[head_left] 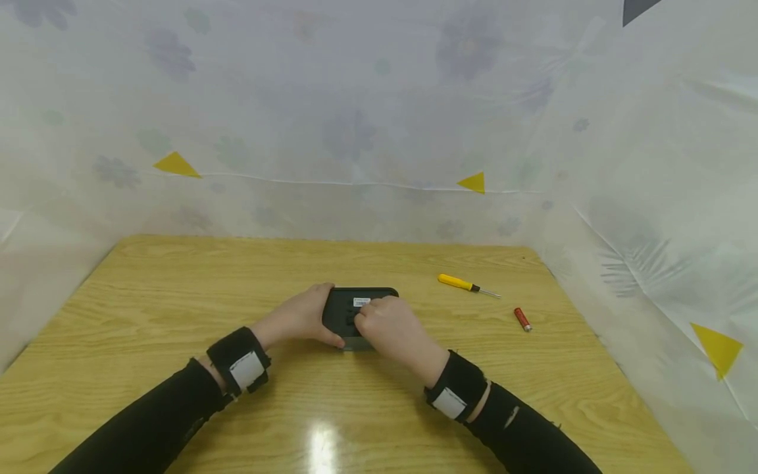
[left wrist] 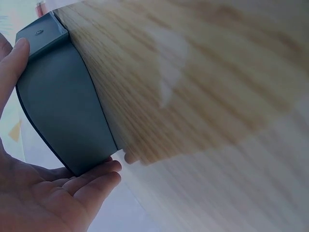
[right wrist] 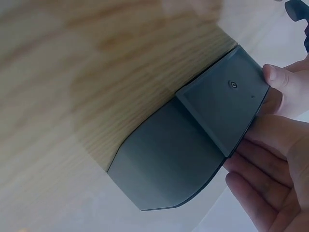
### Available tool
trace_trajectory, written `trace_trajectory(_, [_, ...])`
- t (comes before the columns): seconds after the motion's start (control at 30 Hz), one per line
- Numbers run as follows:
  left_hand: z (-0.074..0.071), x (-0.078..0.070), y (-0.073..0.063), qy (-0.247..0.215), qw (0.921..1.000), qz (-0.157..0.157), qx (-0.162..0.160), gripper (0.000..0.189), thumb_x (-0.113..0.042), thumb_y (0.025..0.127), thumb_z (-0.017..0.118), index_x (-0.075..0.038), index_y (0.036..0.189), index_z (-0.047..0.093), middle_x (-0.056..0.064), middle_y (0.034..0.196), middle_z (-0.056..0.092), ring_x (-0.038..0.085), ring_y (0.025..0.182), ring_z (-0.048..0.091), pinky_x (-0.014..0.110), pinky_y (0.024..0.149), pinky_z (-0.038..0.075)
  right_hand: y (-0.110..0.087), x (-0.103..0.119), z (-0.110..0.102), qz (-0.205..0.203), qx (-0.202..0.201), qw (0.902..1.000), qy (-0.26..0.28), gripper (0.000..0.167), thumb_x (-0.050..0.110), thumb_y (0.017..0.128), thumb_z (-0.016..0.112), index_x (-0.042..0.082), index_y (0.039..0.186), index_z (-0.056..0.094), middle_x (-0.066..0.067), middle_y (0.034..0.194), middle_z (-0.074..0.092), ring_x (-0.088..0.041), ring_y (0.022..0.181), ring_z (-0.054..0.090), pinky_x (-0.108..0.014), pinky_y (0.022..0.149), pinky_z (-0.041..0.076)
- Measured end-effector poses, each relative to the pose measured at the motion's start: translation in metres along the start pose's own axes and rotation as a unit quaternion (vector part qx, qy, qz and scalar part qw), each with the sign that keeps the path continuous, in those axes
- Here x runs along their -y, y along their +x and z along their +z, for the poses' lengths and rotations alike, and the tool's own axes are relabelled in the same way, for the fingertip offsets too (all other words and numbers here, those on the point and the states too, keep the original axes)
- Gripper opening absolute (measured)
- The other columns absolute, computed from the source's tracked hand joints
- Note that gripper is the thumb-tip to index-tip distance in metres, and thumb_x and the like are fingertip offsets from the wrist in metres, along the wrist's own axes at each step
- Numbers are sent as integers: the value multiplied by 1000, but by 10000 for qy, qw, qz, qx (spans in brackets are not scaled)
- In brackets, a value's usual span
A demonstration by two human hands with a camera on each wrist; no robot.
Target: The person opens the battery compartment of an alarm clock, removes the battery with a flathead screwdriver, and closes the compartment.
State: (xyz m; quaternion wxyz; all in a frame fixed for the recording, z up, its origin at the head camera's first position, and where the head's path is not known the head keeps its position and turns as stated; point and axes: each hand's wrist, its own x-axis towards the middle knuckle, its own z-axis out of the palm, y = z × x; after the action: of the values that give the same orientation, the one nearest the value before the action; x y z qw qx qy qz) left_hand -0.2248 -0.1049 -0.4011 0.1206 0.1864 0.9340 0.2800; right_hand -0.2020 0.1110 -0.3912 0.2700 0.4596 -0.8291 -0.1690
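A dark grey-green plastic device [head_left: 339,315] with a white barcode label and black slots on its upward face sits at the middle of the table. My left hand [head_left: 306,316] grips its left end, thumb at the near edge and fingers at the far side. Over the right part of that face is my right hand [head_left: 387,329], fingers bent down onto it near the slots. I cannot tell whether those fingertips pinch something small. In the right wrist view, the side of the device [right wrist: 169,154] shows a ledge with a small round recess, with the right-hand fingers [right wrist: 260,169] behind its edge.
A yellow-handled screwdriver [head_left: 458,282] lies at the right on the wood-grain table [head_left: 207,283], its shaft pointing right. Close by it rests a red battery [head_left: 522,319]. Pale flowered sheeting [head_left: 355,131] with yellow triangles hangs behind and beside the table.
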Motion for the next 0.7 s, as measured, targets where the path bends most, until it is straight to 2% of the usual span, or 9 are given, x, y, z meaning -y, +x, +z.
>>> trace_trajectory(0.37, [-1,1,0,-12,10000,9,7,120,-38,75,99,13,159,29,29,145,55,33,117,63,50,101,55,1,1,0,-61,-59,10000,-29,7,22,87,89,22,85,83,8,80,77,-8,72,71,-24,68,59])
trace_trajectory(0.7, [0,1,0,-15,10000,91,-1,119,-38,74,99,13,158,32,28,140,58,30,111,64,48,97,56,-1,2,-2,-139,-201,9996,-152,7,22,87,89,22,84,83,8,80,77,-8,74,71,-24,71,59])
